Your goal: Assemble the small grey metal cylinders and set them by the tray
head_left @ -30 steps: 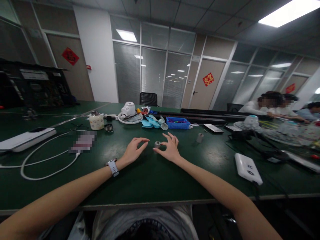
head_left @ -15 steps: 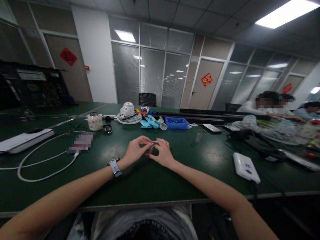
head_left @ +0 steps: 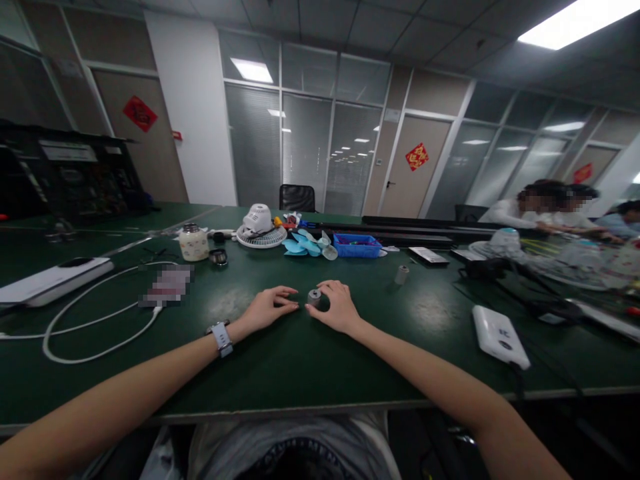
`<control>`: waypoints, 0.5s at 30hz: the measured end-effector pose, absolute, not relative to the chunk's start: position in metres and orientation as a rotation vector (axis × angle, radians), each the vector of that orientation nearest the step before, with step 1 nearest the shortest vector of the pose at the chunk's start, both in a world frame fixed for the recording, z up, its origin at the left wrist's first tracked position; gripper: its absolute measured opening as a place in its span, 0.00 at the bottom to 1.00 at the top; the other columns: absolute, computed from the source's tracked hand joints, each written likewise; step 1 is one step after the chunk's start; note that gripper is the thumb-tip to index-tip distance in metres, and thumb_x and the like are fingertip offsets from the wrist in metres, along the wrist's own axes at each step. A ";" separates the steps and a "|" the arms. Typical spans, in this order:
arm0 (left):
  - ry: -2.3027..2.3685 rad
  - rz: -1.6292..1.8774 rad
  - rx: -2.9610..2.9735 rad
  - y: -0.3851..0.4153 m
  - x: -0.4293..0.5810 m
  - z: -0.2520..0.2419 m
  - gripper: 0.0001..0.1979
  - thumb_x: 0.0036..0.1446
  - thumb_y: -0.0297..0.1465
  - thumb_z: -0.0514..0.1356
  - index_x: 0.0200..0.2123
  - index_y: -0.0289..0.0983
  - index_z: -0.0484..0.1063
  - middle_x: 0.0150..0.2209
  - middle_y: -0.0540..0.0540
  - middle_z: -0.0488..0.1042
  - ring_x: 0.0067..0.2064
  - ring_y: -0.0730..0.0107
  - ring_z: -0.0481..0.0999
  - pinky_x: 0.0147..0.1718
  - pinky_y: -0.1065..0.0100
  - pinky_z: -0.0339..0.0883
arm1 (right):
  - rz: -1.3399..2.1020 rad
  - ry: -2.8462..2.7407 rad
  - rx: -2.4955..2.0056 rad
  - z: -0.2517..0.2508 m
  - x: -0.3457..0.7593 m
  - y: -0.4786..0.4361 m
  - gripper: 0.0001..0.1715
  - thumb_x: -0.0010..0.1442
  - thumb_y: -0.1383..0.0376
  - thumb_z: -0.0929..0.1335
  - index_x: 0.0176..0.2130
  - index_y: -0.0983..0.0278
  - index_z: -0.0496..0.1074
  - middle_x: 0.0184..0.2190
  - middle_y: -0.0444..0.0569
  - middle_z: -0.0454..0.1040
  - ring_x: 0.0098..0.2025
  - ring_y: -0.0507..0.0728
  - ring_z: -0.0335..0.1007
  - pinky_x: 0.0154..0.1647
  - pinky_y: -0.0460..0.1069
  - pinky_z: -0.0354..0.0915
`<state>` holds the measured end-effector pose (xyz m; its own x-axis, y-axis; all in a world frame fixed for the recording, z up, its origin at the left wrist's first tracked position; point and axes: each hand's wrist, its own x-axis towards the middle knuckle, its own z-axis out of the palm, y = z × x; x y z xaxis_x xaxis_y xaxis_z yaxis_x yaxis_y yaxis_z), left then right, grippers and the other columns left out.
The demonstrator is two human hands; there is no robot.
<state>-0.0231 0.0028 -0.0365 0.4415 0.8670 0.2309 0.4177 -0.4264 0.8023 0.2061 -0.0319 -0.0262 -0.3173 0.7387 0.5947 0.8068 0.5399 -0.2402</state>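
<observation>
A small grey metal cylinder (head_left: 314, 297), like a motor can with a dark opening in its top, stands upright on the green table. My right hand (head_left: 341, 307) curves around it from the right, thumb at the near side and fingertips at the far side. Just left of the cylinder is my left hand (head_left: 267, 311), its thumb and fingers apart and nothing between them. Farther right, a second similar metal cylinder (head_left: 401, 274) stands by itself.
Behind my hands lie a white fan (head_left: 259, 230), light blue fan blades (head_left: 303, 244) and a blue basket (head_left: 357, 246). A patterned jar (head_left: 193, 244) and white cable (head_left: 45, 347) are on the left. A white power bank (head_left: 500, 337) sits right; people work farther off.
My left hand has come off the metal cylinder and moved left, its fingers spreading apart. My right hand stays around the cylinder, which now shows more clearly. The view has shifted slightly.
</observation>
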 end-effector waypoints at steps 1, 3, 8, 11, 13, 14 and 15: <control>1.069 0.846 2.030 0.002 -0.022 -0.036 0.27 0.49 0.44 0.63 0.51 0.39 0.70 0.40 0.43 0.81 0.51 0.56 0.76 0.52 0.57 0.66 | -0.118 -2.122 -1.239 -0.026 0.207 -0.032 0.22 0.53 0.51 0.70 0.41 0.64 0.71 0.45 0.53 0.71 0.49 0.60 0.63 0.49 0.56 0.58; 1.066 0.835 2.036 0.001 -0.020 -0.035 0.27 0.48 0.43 0.64 0.52 0.40 0.69 0.40 0.43 0.81 0.51 0.56 0.75 0.52 0.57 0.65 | -0.087 -2.144 -1.217 -0.025 0.207 -0.033 0.24 0.53 0.51 0.70 0.44 0.63 0.70 0.44 0.51 0.72 0.47 0.60 0.65 0.47 0.55 0.60; 1.074 0.842 2.055 -0.002 -0.021 -0.033 0.33 0.44 0.43 0.66 0.54 0.40 0.67 0.41 0.43 0.81 0.56 0.55 0.71 0.56 0.55 0.60 | 0.026 -2.183 -1.155 -0.022 0.208 -0.034 0.25 0.55 0.54 0.70 0.49 0.60 0.66 0.44 0.47 0.73 0.45 0.57 0.70 0.45 0.52 0.63; 1.095 0.884 2.029 -0.003 -0.020 -0.031 0.31 0.48 0.45 0.63 0.55 0.40 0.67 0.44 0.42 0.80 0.56 0.57 0.71 0.55 0.56 0.61 | 0.013 -2.133 -1.290 -0.021 0.223 -0.024 0.27 0.54 0.54 0.70 0.52 0.57 0.65 0.43 0.46 0.75 0.41 0.58 0.72 0.41 0.51 0.65; 1.135 0.917 1.987 -0.004 -0.020 -0.029 0.28 0.53 0.47 0.58 0.54 0.39 0.67 0.46 0.41 0.79 0.52 0.58 0.74 0.52 0.58 0.63 | -0.041 -2.061 -1.419 -0.020 0.242 -0.013 0.26 0.54 0.54 0.70 0.52 0.56 0.66 0.44 0.46 0.75 0.42 0.59 0.73 0.41 0.52 0.66; 1.166 0.936 1.964 -0.004 -0.020 -0.028 0.28 0.56 0.48 0.55 0.54 0.39 0.67 0.47 0.41 0.78 0.51 0.59 0.75 0.51 0.59 0.64 | -0.070 -2.020 -1.485 -0.020 0.253 -0.006 0.26 0.54 0.55 0.70 0.52 0.56 0.66 0.44 0.46 0.75 0.43 0.60 0.73 0.42 0.53 0.66; 1.197 0.959 1.943 -0.004 -0.020 -0.027 0.27 0.58 0.49 0.52 0.54 0.38 0.66 0.47 0.41 0.78 0.51 0.59 0.75 0.51 0.59 0.64 | -0.099 -1.975 -1.553 -0.020 0.265 0.002 0.26 0.54 0.56 0.70 0.52 0.56 0.66 0.46 0.47 0.74 0.45 0.61 0.72 0.43 0.53 0.66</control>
<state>-0.0196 -0.0045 -0.0267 0.3146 0.9172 0.2443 0.4387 -0.3688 0.8195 0.2653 0.0018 -0.0197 -0.1196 0.8549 0.5049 0.9009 0.3071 -0.3067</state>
